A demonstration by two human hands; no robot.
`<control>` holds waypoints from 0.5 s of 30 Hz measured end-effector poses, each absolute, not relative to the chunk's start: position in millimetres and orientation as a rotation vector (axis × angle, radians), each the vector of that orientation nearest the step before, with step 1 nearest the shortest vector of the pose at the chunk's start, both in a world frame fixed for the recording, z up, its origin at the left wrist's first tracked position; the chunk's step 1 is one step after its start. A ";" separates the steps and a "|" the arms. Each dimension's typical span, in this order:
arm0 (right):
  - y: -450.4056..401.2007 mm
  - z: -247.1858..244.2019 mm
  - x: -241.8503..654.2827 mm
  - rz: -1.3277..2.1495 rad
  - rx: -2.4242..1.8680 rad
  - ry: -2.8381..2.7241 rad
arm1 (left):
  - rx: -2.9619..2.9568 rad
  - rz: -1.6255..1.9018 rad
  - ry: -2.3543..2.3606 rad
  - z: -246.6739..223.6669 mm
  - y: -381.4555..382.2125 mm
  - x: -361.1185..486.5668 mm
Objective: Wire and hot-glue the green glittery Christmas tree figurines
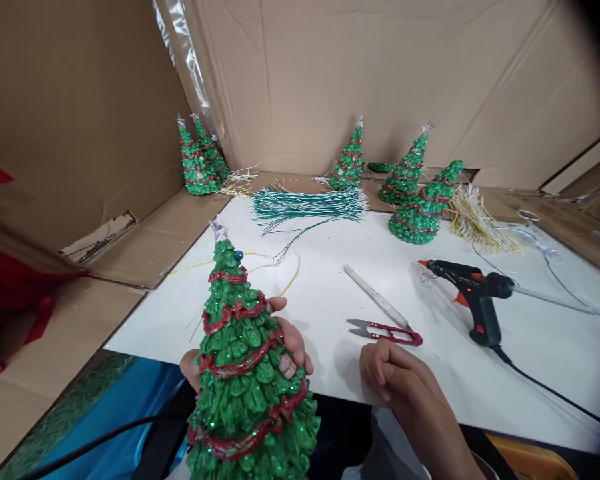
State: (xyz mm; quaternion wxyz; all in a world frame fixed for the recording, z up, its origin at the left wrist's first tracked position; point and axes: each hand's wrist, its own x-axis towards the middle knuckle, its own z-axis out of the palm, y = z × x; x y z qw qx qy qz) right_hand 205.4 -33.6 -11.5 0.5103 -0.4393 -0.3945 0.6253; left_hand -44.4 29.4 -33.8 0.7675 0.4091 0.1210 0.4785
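My left hand (293,340) is wrapped round the back of a green miniature Christmas tree (240,360), which stands tall close to the camera. Red garlands with bows circle it, a silver star (219,230) tops it, and a blue bead (239,255) sits near the tip. A small pink piece (287,366) shows on its right side, beside my fingers. The palm is hidden behind the tree. At the table's front edge my right hand (390,373) rests with curled fingers; their inside is hidden. Just beyond it lie red-handled thread snips (387,331).
A black glue gun (473,293), its cord trailing right, lies near a white stick-like tool (377,297). Behind are a bundle of green wires (310,205), yellow-white strands (483,220) and several more trees (425,210). Cardboard walls (370,73) enclose the white table (325,287).
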 end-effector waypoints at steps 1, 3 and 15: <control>-33.8 -12.7 205.8 1.504 -1.058 -0.962 | 0.855 1.048 0.244 -37.6 31.4 -45.6; -34.6 -14.4 206.2 1.496 -1.049 -0.989 | 0.759 1.103 0.283 -39.9 33.1 -46.1; -39.4 -24.2 210.2 1.482 -1.154 -1.112 | 0.624 1.187 0.397 -36.1 29.5 -30.3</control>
